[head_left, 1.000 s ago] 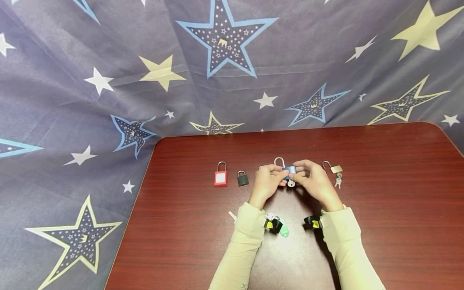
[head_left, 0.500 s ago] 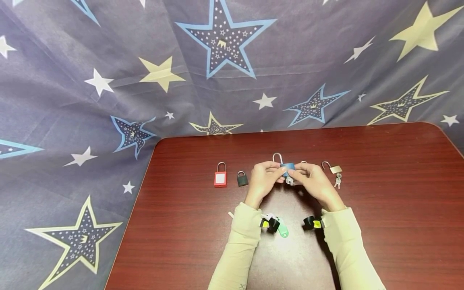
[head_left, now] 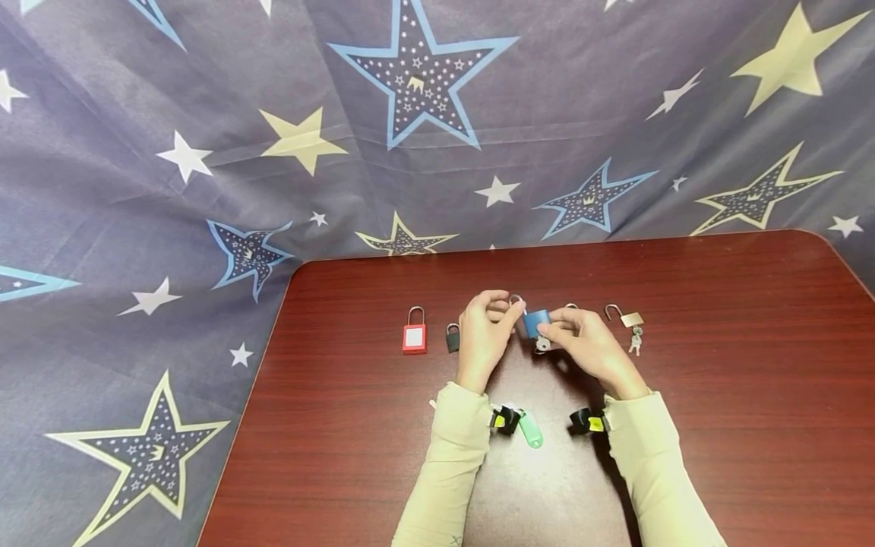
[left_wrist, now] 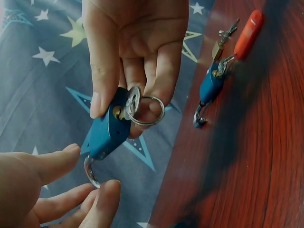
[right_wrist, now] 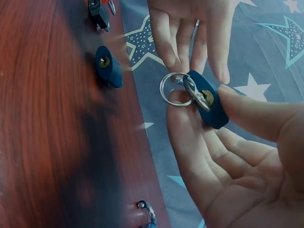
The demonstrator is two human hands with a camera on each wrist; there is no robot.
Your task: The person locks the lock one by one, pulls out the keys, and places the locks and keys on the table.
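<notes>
A blue padlock [head_left: 536, 324], raised in front of the person, has its shackle up and a key [left_wrist: 133, 100] in its keyhole. A metal key ring [right_wrist: 172, 89] hangs from that key. The right hand [head_left: 581, 334] pinches the lock body between thumb and fingers. Around the shackle [left_wrist: 91, 172], the left hand [head_left: 484, 334] has its thumb and fingers spread apart. Its index fingertip lies right at the curve, while a gap shows on the thumb side in the left wrist view.
On the table [head_left: 342, 425] lie a red padlock [head_left: 414, 339], a black padlock [head_left: 453, 339], and a brass padlock [head_left: 632, 320] with keys [head_left: 636, 342]. Other blue padlocks [left_wrist: 212, 86] flank the hands. A green tag [head_left: 531, 431] lies near the left wrist. A starred cloth [head_left: 437, 167] hangs behind.
The left hand has let go of the padlock body and moved up and left to the shackle. The right hand keeps hold of the padlock, now slightly turned and further left.
</notes>
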